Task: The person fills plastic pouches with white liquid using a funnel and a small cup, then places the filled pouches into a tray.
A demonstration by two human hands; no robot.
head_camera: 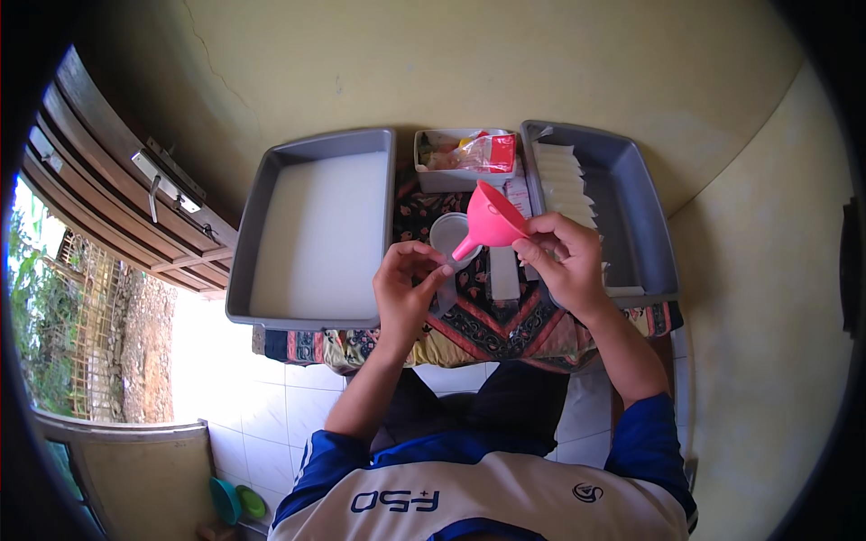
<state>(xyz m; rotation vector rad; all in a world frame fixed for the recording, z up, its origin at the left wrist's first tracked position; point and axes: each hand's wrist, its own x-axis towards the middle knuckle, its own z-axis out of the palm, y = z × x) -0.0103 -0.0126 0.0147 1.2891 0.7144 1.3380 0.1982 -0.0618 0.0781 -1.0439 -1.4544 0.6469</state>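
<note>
A pink plastic funnel (495, 220) is tilted in my right hand (565, 260), which grips the rim of its wide cone. Its spout points down and left, close to the fingertips of my left hand (409, 277). My left thumb and fingers pinch what looks like a thin clear plastic bag (444, 297) beside the spout; whether the spout is inside it I cannot tell. Behind the spout stands a round translucent container (452, 228), partly hidden by the funnel. A narrow whitish pack (504, 274) lies on the patterned cloth (473, 324) between my hands.
To the left, a large grey tray (243, 270) holds a flat whitish content. The grey tray (619, 203) to the right has a row of several slim white packets (558, 179). A white box (460, 181) with wrapped items stands by the wall. An open wooden door (128, 176) is at left.
</note>
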